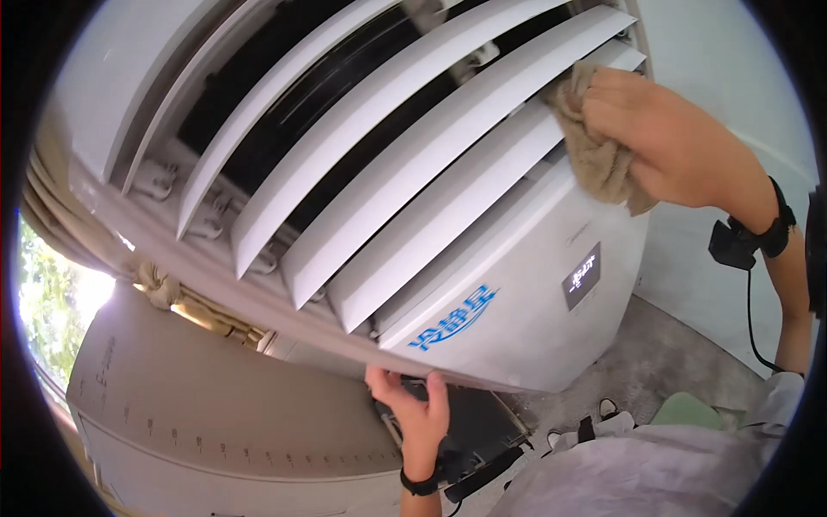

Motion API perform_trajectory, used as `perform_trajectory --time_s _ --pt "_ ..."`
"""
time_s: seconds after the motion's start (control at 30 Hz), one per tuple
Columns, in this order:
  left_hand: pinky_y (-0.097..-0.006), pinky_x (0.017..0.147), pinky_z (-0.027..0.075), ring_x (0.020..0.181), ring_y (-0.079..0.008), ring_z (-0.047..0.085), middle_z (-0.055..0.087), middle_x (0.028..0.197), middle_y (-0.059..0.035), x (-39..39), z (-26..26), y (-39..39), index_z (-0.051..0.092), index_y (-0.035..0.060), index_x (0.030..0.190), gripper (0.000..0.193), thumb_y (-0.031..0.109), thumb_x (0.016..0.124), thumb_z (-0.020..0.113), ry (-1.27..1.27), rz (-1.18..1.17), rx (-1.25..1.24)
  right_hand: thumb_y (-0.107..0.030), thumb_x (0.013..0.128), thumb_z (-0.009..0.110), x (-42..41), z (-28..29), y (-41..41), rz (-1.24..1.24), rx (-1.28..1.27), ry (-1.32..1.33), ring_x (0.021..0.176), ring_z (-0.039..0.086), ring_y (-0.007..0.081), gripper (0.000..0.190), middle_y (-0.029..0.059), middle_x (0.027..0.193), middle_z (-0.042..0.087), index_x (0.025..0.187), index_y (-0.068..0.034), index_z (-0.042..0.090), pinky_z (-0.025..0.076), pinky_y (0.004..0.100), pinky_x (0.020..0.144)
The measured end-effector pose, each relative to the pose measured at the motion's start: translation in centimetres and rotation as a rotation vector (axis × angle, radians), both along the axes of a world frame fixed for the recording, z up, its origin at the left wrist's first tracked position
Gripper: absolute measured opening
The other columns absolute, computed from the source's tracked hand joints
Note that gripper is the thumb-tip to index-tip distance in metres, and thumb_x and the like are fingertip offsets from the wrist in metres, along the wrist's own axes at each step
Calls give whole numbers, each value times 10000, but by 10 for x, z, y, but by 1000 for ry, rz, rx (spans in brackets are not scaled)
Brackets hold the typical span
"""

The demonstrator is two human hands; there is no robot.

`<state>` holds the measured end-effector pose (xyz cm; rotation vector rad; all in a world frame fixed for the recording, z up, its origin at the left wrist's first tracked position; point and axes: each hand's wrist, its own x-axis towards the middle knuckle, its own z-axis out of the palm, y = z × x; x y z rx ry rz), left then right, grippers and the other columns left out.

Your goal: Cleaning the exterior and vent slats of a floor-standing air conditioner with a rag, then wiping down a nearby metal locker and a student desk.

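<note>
A brown cloth (597,152) is bunched in my right hand (652,132). It presses against the right ends of the lower white louver slats (452,187) on an air conditioner (536,336). My left hand (413,410) touches the unit's side edge, below the blue lettering on its front panel, with thumb and fingers apart. Dark gaps between the curved slats show the outlet's inside. Small white clips (155,178) line the slats' left ends. A lit display (581,276) sits on the panel. The cloth hides the slat ends beneath it.
A white wall (704,271) stands to the right. At lower left is a large beige board (226,388) with a row of marks, near a bright window (58,278) and a tied curtain (155,284). A dark flat object (481,420) and a green item (688,410) lie lower down.
</note>
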<state>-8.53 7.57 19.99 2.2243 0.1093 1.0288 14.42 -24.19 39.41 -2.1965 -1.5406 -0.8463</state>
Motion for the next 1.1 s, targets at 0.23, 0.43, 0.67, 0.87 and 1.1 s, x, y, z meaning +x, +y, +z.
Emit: perform_trajectory --time_s 0.23,0.43,0.67,0.87,1.1 --pt "-493 1151 184 1403 -345 221 160 1492 -256 3 1 -10 25 -69 1461 767 73 897 525 -18 18 12 67 697 543 15 -2 -8 -12 36 -41 889 543 374 185 174 888 544 872 16 512 457 435 774" --pt "-495 1146 187 1404 -360 210 132 1506 -271 11 2 -18 4 -69 1466 768 171 939 508 -27 53 8 66 690 537 17 -7 -11 25 41 -37 901 551 372 242 162 903 559 926 12 531 464 437 792" --pt "-457 1148 144 1383 -346 223 155 1481 -266 9 6 -22 -11 -64 1460 768 60 887 484 -31 89 -20 32 741 515 33 -7 -14 35 33 -58 937 572 359 262 176 930 585 999 12 552 486 427 818" --pt "-454 1141 153 1396 -358 206 156 1485 -266 14 0 -26 -7 -65 1465 749 102 918 477 -34 71 -72 26 752 519 26 -14 -13 -7 38 -68 931 595 370 208 192 914 595 955 36 564 504 418 811" --pt "-484 1154 183 1423 -360 190 97 1533 -271 6 -3 -16 -25 -51 1492 741 167 972 456 5 51 -7 27 714 567 17 -5 -6 18 1 -75 942 603 374 233 188 949 620 944 13 592 516 417 825"
